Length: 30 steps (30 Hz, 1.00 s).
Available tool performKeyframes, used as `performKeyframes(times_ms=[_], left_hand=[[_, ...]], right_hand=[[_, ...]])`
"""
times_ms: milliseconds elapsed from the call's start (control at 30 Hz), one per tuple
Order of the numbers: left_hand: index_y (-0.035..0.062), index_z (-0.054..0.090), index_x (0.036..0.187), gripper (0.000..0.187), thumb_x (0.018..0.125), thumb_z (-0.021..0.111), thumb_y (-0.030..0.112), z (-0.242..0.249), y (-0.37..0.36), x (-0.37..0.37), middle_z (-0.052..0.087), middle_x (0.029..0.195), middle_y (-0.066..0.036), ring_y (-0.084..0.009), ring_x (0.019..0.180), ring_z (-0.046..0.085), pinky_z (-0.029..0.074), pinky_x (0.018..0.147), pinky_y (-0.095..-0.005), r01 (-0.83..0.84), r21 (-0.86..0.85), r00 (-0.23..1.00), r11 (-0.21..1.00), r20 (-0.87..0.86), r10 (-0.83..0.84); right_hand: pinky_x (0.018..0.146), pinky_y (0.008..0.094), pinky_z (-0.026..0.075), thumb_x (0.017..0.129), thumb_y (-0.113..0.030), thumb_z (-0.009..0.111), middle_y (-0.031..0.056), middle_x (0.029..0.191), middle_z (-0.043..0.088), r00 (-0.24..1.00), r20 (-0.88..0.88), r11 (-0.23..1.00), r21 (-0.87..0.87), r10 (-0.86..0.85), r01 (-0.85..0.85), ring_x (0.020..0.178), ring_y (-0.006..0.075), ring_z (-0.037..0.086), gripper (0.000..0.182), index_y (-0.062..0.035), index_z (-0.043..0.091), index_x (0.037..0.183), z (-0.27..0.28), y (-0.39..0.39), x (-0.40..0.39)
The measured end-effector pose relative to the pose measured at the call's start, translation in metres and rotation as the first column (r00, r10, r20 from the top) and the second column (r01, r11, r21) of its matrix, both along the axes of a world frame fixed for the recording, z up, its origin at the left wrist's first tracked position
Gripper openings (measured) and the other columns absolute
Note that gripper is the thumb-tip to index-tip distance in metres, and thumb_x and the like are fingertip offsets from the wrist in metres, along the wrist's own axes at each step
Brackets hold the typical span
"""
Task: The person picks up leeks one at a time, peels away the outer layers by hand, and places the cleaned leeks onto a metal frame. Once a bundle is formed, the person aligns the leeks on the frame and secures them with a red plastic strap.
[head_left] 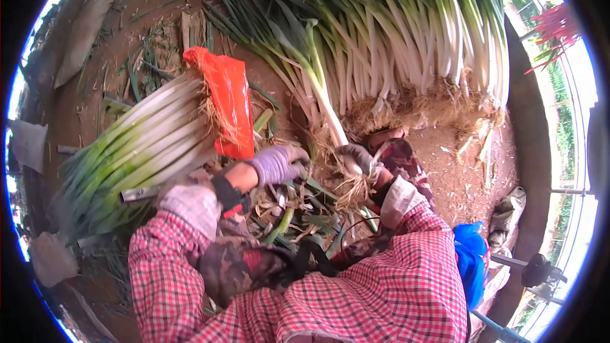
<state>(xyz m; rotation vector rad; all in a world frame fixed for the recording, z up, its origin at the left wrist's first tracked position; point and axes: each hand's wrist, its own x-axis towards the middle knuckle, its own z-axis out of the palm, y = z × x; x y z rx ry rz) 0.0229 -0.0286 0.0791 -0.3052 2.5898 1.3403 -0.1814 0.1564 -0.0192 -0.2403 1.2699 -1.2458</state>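
Note:
My right hand [362, 162], in a greyish glove, is closed around the lower white stem of a long green onion [324, 98]. The onion's roots hang below that hand, and its green leaves point up and away. My left hand [279, 165], in a purple glove, is apart from the stem on its left side. Its fingers are curled; whatever they hold, if anything, is hidden. Loose peeled leaves [283, 225] lie below both hands, between my legs.
A big row of green onions [406, 44] stands at the back right, roots towards me. On the left lies a bundle of green onions [146, 133] on a metal bar [138, 195], with a red plastic bag [229, 105] at its root end. A blue bag [469, 263] is at the right.

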Motion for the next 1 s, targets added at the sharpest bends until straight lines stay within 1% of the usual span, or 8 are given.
performKeyframes(times_ms=[67, 233, 267, 400, 467, 567, 867, 1000], left_hand=[[0.0079, 0.056, 0.122, 0.044, 0.081, 0.058, 0.021, 0.007, 0.000, -0.003, 0.064, 0.105, -0.018, -0.0311, 0.097, 0.063, 0.049, 0.084, -0.0377, 0.018, -0.122, 0.999, 0.992, 0.044, -0.013], [0.0126, 0.031, 0.144, 0.079, 0.075, 0.067, 0.024, 0.020, 0.013, -0.011, 0.042, 0.138, -0.018, -0.0330, 0.122, 0.046, 0.037, 0.104, -0.0384, -0.011, -0.490, 0.997, 0.871, -0.068, -0.025], [0.0141, 0.030, 0.145, 0.081, 0.074, 0.068, 0.026, 0.027, 0.021, -0.015, 0.041, 0.139, -0.017, -0.0315, 0.124, 0.044, 0.033, 0.107, -0.0401, 0.027, -0.552, 0.997, 0.834, -0.049, -0.065], [0.0237, 0.020, 0.148, 0.097, 0.069, 0.074, 0.040, 0.018, 0.038, -0.038, 0.033, 0.146, -0.011, -0.0256, 0.136, 0.031, 0.016, 0.112, -0.0505, 0.052, -0.708, 0.978, 0.704, -0.106, -0.180], [0.0220, 0.022, 0.148, 0.085, 0.078, 0.065, 0.042, 0.029, 0.037, -0.042, 0.031, 0.149, -0.009, -0.0226, 0.138, 0.029, 0.009, 0.117, -0.0479, 0.070, -0.720, 0.957, 0.690, -0.147, -0.251], [0.0278, 0.057, 0.118, 0.052, 0.069, 0.073, 0.035, 0.011, 0.017, -0.054, 0.057, 0.121, 0.001, -0.0177, 0.117, 0.053, 0.024, 0.110, -0.0505, -0.062, -0.568, 0.838, 0.821, -0.476, -0.266], [0.0192, 0.062, 0.092, 0.031, 0.063, 0.072, 0.023, 0.057, 0.027, -0.044, 0.063, 0.097, -0.002, -0.0235, 0.095, 0.062, 0.047, 0.090, -0.0411, -0.001, -0.527, 0.634, 0.850, -0.657, -0.407], [0.0198, 0.066, 0.096, 0.026, 0.070, 0.068, 0.020, 0.115, -0.020, -0.019, 0.064, 0.089, -0.005, -0.0234, 0.085, 0.063, 0.052, 0.076, -0.0374, -0.274, -0.564, 0.463, 0.779, -0.787, -0.407]], right_hand=[[0.069, 0.0271, 0.053, 0.091, -0.007, 0.054, 0.0093, 0.089, 0.067, 0.971, 0.170, 0.986, -0.038, 0.169, -0.165, 0.078, 0.0159, 0.063, 0.021, 0.0074, 0.061, 0.105, 0.010, 0.035, 0.003], [0.081, 0.0302, 0.050, 0.084, -0.012, 0.068, 0.0096, 0.101, 0.066, 0.890, -0.370, 0.920, -0.178, 0.266, -0.349, 0.092, 0.0167, 0.062, 0.026, 0.0006, 0.063, 0.106, 0.106, 0.113, 0.048], [0.079, 0.0298, 0.052, 0.088, -0.007, 0.062, 0.0120, 0.104, 0.064, 0.657, -0.709, 0.820, -0.200, 0.257, -0.537, 0.085, 0.0173, 0.062, 0.024, 0.0020, 0.059, 0.110, 0.123, 0.123, 0.048], [0.083, 0.0369, 0.050, 0.086, -0.022, 0.063, 0.0140, 0.109, 0.065, 0.767, -0.601, 0.683, -0.463, 0.225, -0.564, 0.094, 0.0260, 0.063, 0.037, 0.0018, 0.059, 0.114, 0.192, 0.145, 0.061], [0.078, 0.0336, 0.052, 0.081, -0.015, 0.066, 0.0153, 0.104, 0.065, 0.925, -0.223, 0.941, -0.071, 0.308, -0.330, 0.090, 0.0245, 0.064, 0.045, 0.0021, 0.053, 0.121, 0.230, 0.166, 0.082], [0.071, 0.0300, 0.053, 0.076, -0.010, 0.070, 0.0152, 0.097, 0.065, 0.987, 0.121, 0.920, 0.363, 0.109, -0.146, 0.083, 0.0215, 0.064, 0.056, 0.0026, 0.047, 0.126, 0.308, 0.168, 0.125], [0.058, 0.0250, 0.045, 0.075, -0.015, 0.072, 0.0074, 0.081, 0.060, 0.978, -0.010, 0.935, 0.295, 0.208, -0.196, 0.066, 0.0146, 0.056, 0.052, 0.0057, 0.051, 0.118, 0.353, 0.190, 0.175], [0.052, 0.0228, 0.042, 0.074, -0.017, 0.073, 0.0039, 0.075, 0.057, 0.959, -0.048, 0.942, 0.211, 0.278, -0.263, 0.058, 0.0115, 0.053, 0.052, 0.0071, 0.053, 0.115, 0.379, 0.198, 0.189]])
